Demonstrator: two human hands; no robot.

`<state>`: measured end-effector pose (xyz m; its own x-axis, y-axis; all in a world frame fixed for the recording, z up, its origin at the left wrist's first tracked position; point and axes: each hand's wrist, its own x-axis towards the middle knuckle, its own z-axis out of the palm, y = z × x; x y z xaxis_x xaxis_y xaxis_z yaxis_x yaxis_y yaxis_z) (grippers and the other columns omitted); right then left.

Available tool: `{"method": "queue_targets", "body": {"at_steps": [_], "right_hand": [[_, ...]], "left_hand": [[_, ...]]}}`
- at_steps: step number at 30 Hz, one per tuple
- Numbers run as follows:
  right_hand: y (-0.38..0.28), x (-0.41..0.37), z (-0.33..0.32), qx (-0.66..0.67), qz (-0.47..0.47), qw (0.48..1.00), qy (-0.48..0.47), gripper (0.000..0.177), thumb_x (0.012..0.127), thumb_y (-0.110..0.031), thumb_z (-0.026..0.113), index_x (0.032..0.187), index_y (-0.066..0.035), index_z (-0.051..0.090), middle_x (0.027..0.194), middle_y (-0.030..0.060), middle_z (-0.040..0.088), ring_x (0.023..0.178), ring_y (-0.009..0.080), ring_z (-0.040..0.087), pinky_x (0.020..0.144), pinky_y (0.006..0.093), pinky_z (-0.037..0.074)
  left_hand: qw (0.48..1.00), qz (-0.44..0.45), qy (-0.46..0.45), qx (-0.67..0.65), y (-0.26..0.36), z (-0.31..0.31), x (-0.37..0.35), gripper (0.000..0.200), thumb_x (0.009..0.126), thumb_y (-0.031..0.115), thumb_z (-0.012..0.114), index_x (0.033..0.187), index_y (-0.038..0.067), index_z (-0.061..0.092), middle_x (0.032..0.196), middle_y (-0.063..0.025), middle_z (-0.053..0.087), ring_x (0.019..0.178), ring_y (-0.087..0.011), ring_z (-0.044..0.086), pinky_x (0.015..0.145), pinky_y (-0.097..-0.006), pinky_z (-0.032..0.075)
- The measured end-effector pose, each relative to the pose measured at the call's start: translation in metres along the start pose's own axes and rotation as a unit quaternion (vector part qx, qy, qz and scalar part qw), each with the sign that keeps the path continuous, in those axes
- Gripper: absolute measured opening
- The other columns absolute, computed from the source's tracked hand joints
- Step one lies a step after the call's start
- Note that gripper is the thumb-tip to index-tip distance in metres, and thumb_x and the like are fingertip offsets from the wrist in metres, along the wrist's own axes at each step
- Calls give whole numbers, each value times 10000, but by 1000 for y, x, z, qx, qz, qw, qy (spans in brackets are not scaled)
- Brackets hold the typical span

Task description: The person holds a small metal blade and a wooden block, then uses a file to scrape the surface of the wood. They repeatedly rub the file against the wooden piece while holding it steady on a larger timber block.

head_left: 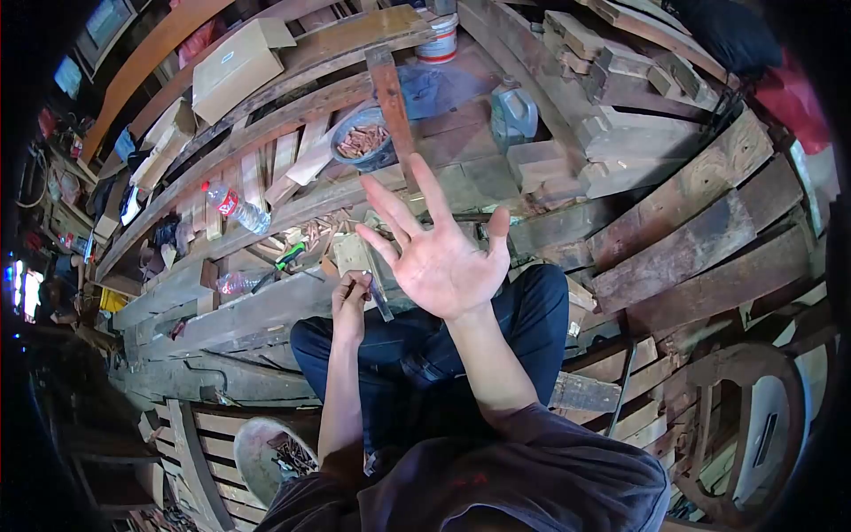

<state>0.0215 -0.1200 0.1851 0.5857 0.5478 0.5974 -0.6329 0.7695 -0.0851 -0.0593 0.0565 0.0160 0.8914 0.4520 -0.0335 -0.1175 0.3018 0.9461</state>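
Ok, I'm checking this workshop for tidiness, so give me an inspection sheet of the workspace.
Surface: rough planks laid side by side, worn and dusty.
Job's things: metal tool; small wood block beside it.
Clutter: bowl of wood bits, plastic bottle, jug, cardboard box.
Grips: left hand closed on the metal tool; right hand open, palm to camera, empty.
Cables: nothing seen.
Surroundings: stacked timber on all sides.

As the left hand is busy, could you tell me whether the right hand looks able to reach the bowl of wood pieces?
Probably yes, with a forward lean. The right hand is open and empty; the bowl lies on the planks beyond its fingertips, uncovered. The left hand grips a thin tool.
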Motion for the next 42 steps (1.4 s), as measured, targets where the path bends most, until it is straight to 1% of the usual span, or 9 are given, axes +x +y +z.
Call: {"method": "queue_targets", "body": {"at_steps": [7,10,11,16,18,21,24,28,42], "right_hand": [[-18,-12,19,-76,-34,996,-13,962,906,-676,408,1593,-160,-25,1614,292,59,1530,312,-66,1214,499,-45],[-39,-23,28,-136,-47,990,0,907,876,-492,447,1599,-163,9,1616,286,90,1532,314,9,1220,484,2],[-47,-32,33,-163,-58,985,15,910,857,-441,462,1600,-162,16,1615,287,98,1532,312,24,1220,482,12],[-102,-106,30,-285,-152,942,89,792,854,-320,450,1571,-83,209,1546,246,331,1416,291,339,1157,432,235],[-120,-142,34,-327,-187,917,132,685,882,-273,433,1514,-36,318,1448,251,468,1304,307,490,1047,422,403],[-130,-190,45,-375,-216,876,214,574,888,-259,449,1414,-30,425,1315,216,578,1167,300,589,941,388,467],[-136,-229,55,-384,-241,857,245,572,863,-276,473,1373,-17,463,1288,236,586,1105,326,619,932,395,470],[-136,-255,73,-406,-257,827,291,482,825,-119,456,1294,-9,474,1201,220,614,1007,312,654,847,366,509],[-134,-274,101,-443,-317,772,330,331,697,-52,459,983,58,586,866,250,684,764,329,684,745,398,556]], "left_hand": [[1000,-12,-4,-18,-1,22,6,86,968,91,592,884,77,609,765,46,488,728,-69,432,693,-227,338],[1000,-9,-4,-3,-7,35,10,63,957,92,611,917,53,641,829,19,540,741,-87,464,678,-244,365],[999,-44,-18,-3,-18,26,15,64,959,131,602,987,83,633,928,8,591,849,-118,537,771,-270,401],[994,-97,-37,-41,-36,49,30,338,931,192,661,1212,33,558,1166,-86,599,1084,-207,550,957,-365,420],[993,-84,-74,-41,-33,71,28,313,932,208,658,1163,28,550,1180,-82,555,1122,-210,493,1013,-383,356],[983,-120,-129,-57,-46,81,38,355,924,244,663,1166,13,546,1255,-107,521,1202,-219,453,1059,-390,321],[977,-129,-158,-57,-64,95,47,423,909,259,674,1210,-10,549,1325,-128,504,1268,-225,426,1081,-407,313],[979,-122,-159,-21,-74,106,51,496,915,231,663,1317,-27,528,1390,-141,495,1316,-229,431,1115,-397,296],[970,-114,-214,10,-67,169,33,384,956,213,621,1245,-36,569,1274,-103,553,1198,-191,497,1045,-342,357]]}}
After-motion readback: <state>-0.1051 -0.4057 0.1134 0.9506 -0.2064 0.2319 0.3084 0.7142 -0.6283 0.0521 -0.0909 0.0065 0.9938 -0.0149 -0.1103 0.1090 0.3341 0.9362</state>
